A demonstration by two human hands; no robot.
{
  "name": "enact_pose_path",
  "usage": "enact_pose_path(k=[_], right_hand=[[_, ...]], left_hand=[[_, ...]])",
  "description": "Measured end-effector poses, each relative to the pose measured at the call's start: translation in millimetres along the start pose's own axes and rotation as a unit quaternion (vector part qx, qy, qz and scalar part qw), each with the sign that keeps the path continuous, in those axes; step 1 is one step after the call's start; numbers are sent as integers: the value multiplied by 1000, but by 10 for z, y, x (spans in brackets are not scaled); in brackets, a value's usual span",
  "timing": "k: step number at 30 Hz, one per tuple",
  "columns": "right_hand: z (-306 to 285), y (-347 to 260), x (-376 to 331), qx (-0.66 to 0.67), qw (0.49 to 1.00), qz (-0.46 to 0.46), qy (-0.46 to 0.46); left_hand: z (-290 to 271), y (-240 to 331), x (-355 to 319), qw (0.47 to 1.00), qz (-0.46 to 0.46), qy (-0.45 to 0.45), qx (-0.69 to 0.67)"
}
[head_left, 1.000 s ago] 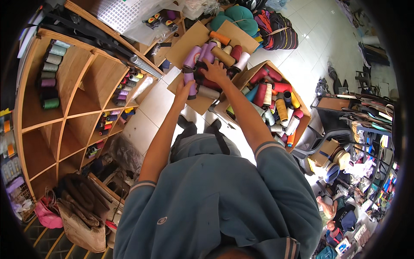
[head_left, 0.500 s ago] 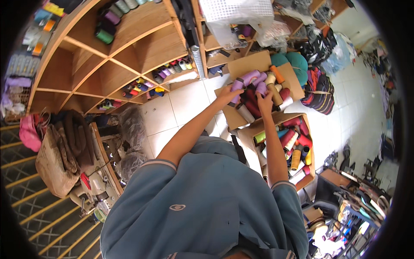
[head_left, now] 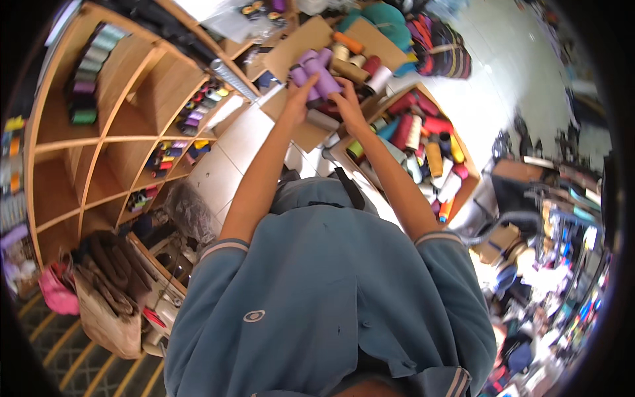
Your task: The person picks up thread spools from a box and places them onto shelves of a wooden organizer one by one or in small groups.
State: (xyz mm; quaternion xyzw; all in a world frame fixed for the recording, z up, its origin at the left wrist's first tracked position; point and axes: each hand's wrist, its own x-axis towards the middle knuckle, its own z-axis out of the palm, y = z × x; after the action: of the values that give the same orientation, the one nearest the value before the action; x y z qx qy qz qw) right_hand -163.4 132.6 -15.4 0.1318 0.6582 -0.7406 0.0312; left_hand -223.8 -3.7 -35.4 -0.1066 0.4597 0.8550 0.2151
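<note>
My left hand (head_left: 297, 98) and my right hand (head_left: 344, 100) are raised together, both closed around a bundle of purple thread cones (head_left: 313, 71). The bundle sits above an open cardboard box (head_left: 301, 40) that holds more cones in orange, tan, red and white. A second cardboard box (head_left: 463, 188) full of mixed-colour cones lies on the tiled floor just right of my right forearm.
A wooden cubby shelf (head_left: 99, 142) stands at the left, with rows of spools in some compartments. Brown bags (head_left: 99, 291) hang at the lower left. A striped bag (head_left: 440, 46) lies behind the boxes. Cluttered goods fill the right edge.
My head has swung, shifting the shelf and boxes across the view. Both hands stay closed on the purple cones, held together over the open box.
</note>
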Motion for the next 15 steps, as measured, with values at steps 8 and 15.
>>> enact_pose_path(k=[8, 15], right_hand=[[-467, -104, -287, 99, 994, 39, -29], [-961, 74, -610, -6, 999, -8, -33]], left_hand=[[297, -48, -22, 990, -67, -93, 87], [624, -269, -154, 965, -119, -216, 89]])
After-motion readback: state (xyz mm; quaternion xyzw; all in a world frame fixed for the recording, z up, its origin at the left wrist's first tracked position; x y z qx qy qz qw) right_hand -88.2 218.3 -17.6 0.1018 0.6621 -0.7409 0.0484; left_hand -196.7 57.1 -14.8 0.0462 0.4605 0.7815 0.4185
